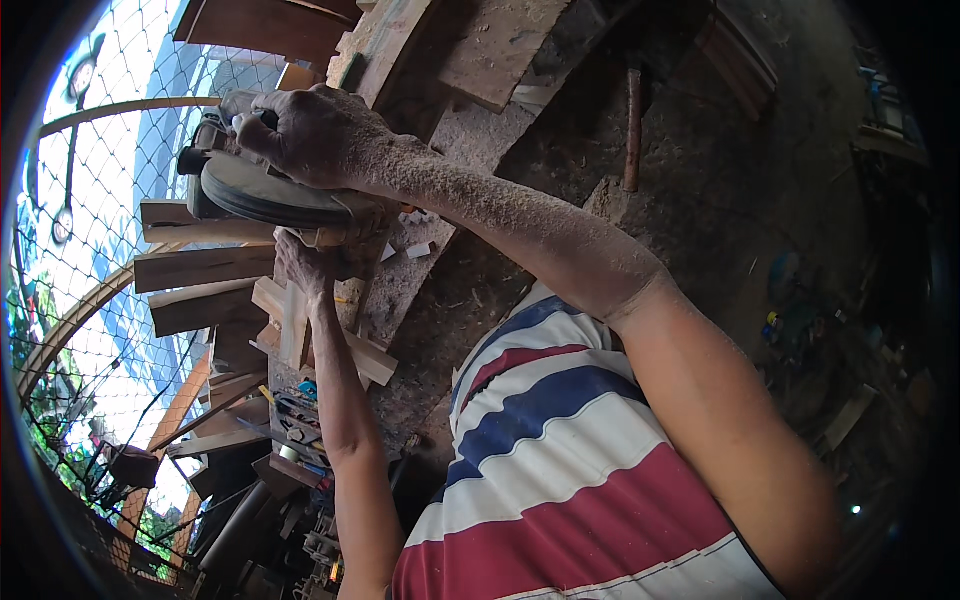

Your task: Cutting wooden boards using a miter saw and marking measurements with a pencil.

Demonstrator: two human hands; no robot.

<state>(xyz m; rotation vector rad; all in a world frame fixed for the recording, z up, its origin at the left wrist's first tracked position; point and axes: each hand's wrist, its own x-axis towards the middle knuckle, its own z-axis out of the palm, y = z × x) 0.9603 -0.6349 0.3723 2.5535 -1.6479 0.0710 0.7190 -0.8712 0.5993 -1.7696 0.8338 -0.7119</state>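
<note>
My right hand [315, 135], dusted with sawdust like its forearm, is wrapped around the handle of a power saw [270, 193] at the upper left. The saw has a rounded, dusty blade guard. Just below the guard, my left hand [303, 265] reaches in close to the saw's lower edge with its fingers bent. What those fingers grip is partly hidden under the saw and cannot be made out. Pale wooden pieces [294, 330] lie right beside my left wrist, one of them crossing beneath the forearm.
Several boards [205, 268] stick out left toward a wire-mesh fence [110, 190]. More sawdust-covered planks [500, 50] lie at the top. Small wood offcuts [419, 250] rest on the bench beside the saw. Hand tools [300, 410] are heaped near my left forearm. A wooden-handled tool [633, 130] stands at upper right.
</note>
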